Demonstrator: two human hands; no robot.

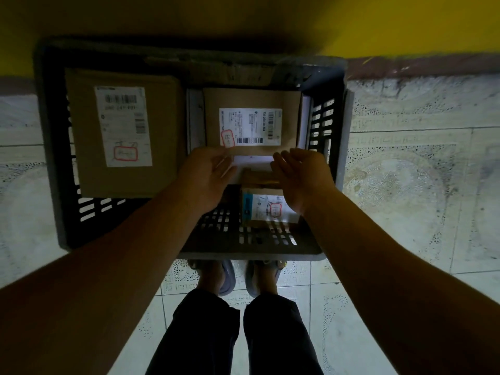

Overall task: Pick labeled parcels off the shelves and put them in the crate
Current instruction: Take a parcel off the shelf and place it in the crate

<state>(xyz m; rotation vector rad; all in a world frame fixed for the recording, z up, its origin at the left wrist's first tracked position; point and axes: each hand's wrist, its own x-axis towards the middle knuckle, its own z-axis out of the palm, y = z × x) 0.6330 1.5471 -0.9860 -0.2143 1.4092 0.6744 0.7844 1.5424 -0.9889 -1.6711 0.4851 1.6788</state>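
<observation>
Tiled floor, yellow wall behind; crate (54,147) sits at your feet. Three labeled parcels lie flat inside, labels up for reading: big box (121,131) at left, mid box (251,123) far right, small box (267,207) near right. Your left hand (208,177) and right hand (303,180) hover over the mid box's near edge, fingers spread, gripping nothing (release or nudge, can't tell which). White item beneath the mid box is mostly hidden. Label txt blurred. No shelves in view.

Patterned floor tiles (405,185) meet a yellow wall (189,20); grey sandals (227,277) on both feet.
</observation>
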